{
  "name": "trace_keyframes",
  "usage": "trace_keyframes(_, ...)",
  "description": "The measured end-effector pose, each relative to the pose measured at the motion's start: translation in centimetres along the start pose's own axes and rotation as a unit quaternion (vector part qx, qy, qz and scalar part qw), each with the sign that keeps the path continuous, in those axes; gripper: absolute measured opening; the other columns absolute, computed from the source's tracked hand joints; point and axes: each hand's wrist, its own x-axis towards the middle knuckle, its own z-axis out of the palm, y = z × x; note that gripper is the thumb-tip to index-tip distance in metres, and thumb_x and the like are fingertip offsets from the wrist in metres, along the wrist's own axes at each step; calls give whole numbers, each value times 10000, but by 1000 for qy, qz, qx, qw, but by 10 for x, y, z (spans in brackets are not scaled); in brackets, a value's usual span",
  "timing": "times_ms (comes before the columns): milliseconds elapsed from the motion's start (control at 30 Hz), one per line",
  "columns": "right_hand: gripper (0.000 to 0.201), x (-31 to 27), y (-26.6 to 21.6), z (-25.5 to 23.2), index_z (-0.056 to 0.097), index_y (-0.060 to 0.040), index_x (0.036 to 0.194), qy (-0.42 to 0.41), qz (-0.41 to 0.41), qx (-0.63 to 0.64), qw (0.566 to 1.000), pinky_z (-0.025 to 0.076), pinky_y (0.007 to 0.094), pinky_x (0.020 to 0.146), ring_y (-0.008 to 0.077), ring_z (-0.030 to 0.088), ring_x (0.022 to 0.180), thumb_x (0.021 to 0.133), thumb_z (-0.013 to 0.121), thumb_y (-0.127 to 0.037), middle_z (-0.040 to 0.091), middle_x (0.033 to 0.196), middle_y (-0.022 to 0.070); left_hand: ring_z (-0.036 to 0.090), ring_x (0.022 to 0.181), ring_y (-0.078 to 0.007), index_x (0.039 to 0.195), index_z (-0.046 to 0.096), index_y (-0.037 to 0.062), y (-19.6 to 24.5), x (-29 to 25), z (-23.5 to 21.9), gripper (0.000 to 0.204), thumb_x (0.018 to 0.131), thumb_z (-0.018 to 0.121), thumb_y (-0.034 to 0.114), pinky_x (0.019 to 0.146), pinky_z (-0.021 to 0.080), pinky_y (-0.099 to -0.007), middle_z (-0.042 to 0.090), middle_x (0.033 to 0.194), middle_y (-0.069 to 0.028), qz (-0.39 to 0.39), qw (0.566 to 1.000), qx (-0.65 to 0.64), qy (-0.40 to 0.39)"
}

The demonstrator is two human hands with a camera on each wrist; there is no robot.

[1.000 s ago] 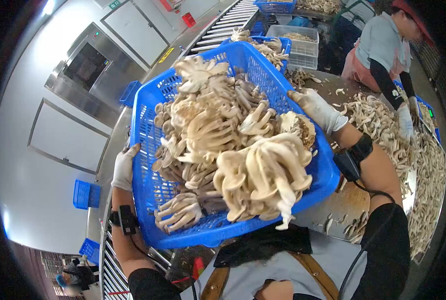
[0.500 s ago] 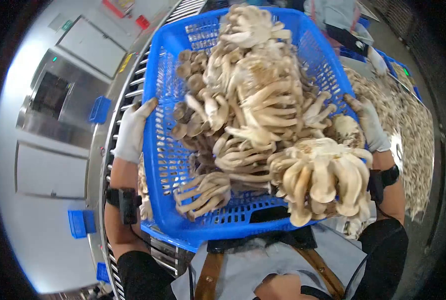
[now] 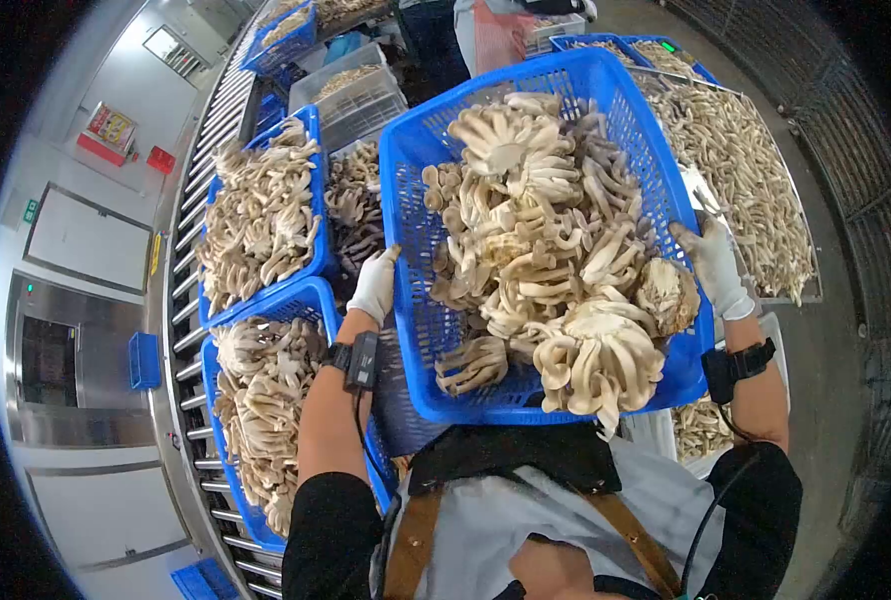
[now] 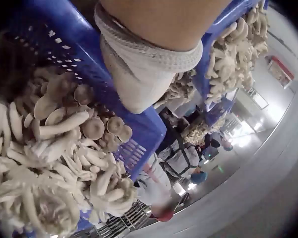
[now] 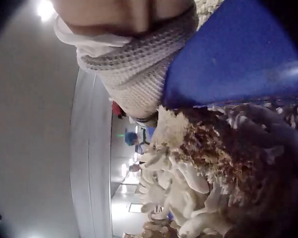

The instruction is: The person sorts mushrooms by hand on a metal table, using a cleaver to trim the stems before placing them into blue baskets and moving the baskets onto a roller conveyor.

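In front of my body I hold a blue plastic basket (image 3: 401, 340) with perforated walls between my two hands. Clusters of pale mushrooms (image 3: 536, 250) are heaped in it, and one large clump (image 3: 601, 360) leans over the near rim. My left hand (image 3: 374, 285), in a white glove, grips the left side of the rim. The right hand (image 3: 716, 265), in a soiled white glove, grips the opposite side, beside a cut mushroom base (image 3: 668, 297). In the right wrist view that brown, crumbly base (image 5: 208, 144) lies close to the glove. Both wrist views hide most of the fingers.
Left of me, two blue baskets of mushrooms (image 3: 266, 215) (image 3: 261, 400) stand by a roller conveyor (image 3: 188, 300). A table (image 3: 819, 290) spread with loose mushrooms is at the right. Clear plastic crates (image 3: 361, 115) and another person's apron (image 3: 501, 35) are beyond my basket.
The head view has swung, bringing the loaded baskets on the left into sight. My basket first rose and levelled in view, then moved lower and farther right; both hands kept their hold.
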Motion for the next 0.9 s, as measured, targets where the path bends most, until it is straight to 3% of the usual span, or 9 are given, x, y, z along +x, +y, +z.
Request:
trace_keyframes(100, 330, -1, 45, -14, 560, 40, 1147, -8, 36, 21, 999, 484, 260, 719, 96, 577, 802, 866, 675, -90, 656, 978, 56, 608, 987, -342, 1341, 401, -86, -33, 3, 19, 661, 896, 592, 363, 902, 488, -428, 610, 1114, -223, 116, 946, 244, 180)
trace_keyframes(133, 336, 1, 53, -19, 557, 38, 1163, -11, 47, 29, 998, 488, 270, 749, 105, 587, 827, 869, 669, -82, 659, 988, 61, 489, 1189, -409, 1399, 306, -93, -27, -22, 46, 834, 829, 643, 414, 1042, 371, -455, 512, 1250, -293, 332, 807, 436, 220)
trace_keyframes(233, 379, 11, 40, -10, 532, 66, 1209, -25, 52, 69, 996, 500, 278, 792, 114, 601, 891, 861, 648, -26, 648, 1065, 79, 426, 1234, -457, 1275, 505, 34, 27, -79, 104, 720, 650, 794, 244, 1014, 399, -496, 397, 1359, -284, 515, 632, 565, -129)
trace_keyframes(300, 383, 8, 35, -8, 534, 67, 1203, -41, 46, 52, 997, 494, 280, 785, 116, 590, 876, 859, 657, -46, 646, 1067, 81, 417, 1267, -464, 1261, 544, 69, 21, -65, 111, 712, 614, 807, 204, 1045, 398, -459, 343, 1418, -309, 490, 538, 661, -185)
trace_keyframes(600, 330, 11, -18, 10, 590, 100, 986, -57, 43, -273, 959, 452, 309, 701, 111, 521, 795, 889, 659, -208, 632, 877, 83, 520, 1188, -333, 1148, 607, 42, 1, -63, 73, 541, 630, 763, 14, 1001, 442, -366, 434, 1391, -206, 462, 718, 521, -14)
trace_keyframes(667, 329, 17, -6, -4, 589, 105, 1008, -51, 41, -282, 957, 456, 314, 700, 115, 528, 815, 897, 648, -199, 645, 895, 99, 594, 1004, -177, 1228, 493, -17, 3, -68, 62, 538, 741, 721, -9, 901, 496, -321, 576, 1136, -117, 313, 917, 243, 48)
trace_keyframes(700, 322, 21, 12, -3, 581, 99, 1011, -52, 8, -226, 973, 453, 314, 688, 115, 519, 810, 895, 657, -192, 634, 885, 84, 602, 934, -131, 1274, 440, -11, 26, -87, 90, 570, 770, 706, -10, 851, 513, -305, 589, 1054, -82, 325, 937, 128, 31)
trace_keyframes(733, 377, 16, 15, 10, 589, 71, 936, -31, -18, 3, 999, 444, 337, 646, 126, 513, 721, 876, 672, -292, 610, 783, 82, 607, 952, -165, 1259, 458, -8, 44, -94, 113, 557, 766, 715, 20, 861, 508, -321, 592, 1065, -105, 329, 928, 176, 7)
trace_keyframes(900, 425, 9, -6, 6, 579, 59, 895, -50, -104, -219, 969, 426, 380, 601, 178, 516, 660, 929, 577, -364, 555, 713, 170, 578, 1060, -339, 1212, 525, 1, 65, -102, 269, 606, 725, 742, 291, 926, 457, -388, 578, 1132, -218, 372, 775, 434, -269)
